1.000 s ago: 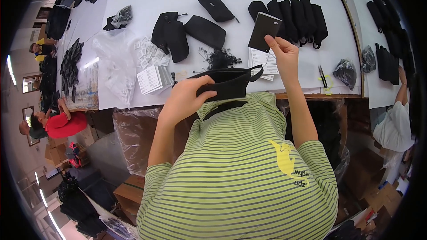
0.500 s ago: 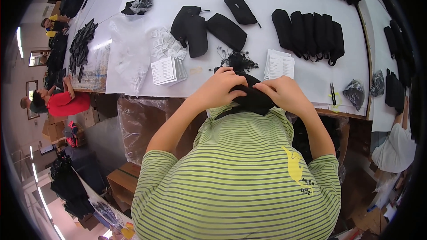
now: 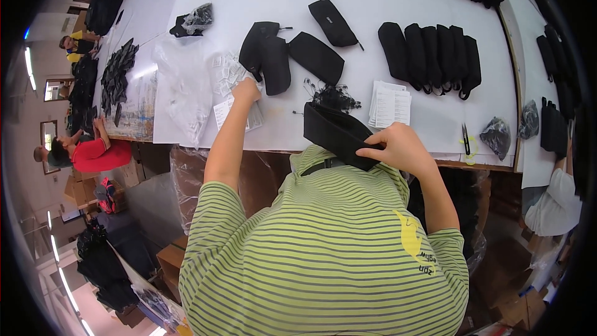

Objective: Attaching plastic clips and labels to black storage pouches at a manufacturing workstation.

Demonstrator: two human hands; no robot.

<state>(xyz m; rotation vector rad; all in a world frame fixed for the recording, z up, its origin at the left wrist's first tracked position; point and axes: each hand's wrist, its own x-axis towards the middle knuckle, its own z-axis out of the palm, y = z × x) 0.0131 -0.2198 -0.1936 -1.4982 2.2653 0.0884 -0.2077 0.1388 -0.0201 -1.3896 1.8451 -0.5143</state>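
Mid-frame, my right hand (image 3: 401, 147) pinches the black pouch (image 3: 334, 136) near its right end, a sensible hold; it seems light, soft. Whether my left hand (image 3: 247, 90) grips, I can't tell.

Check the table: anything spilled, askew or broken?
Nothing looks broken or clearly spilled. Two messy spots: white pieces lie in a loose heap by the left hand, and black strings lie tangled beyond the held pouch, unlike the neat row of pouches.
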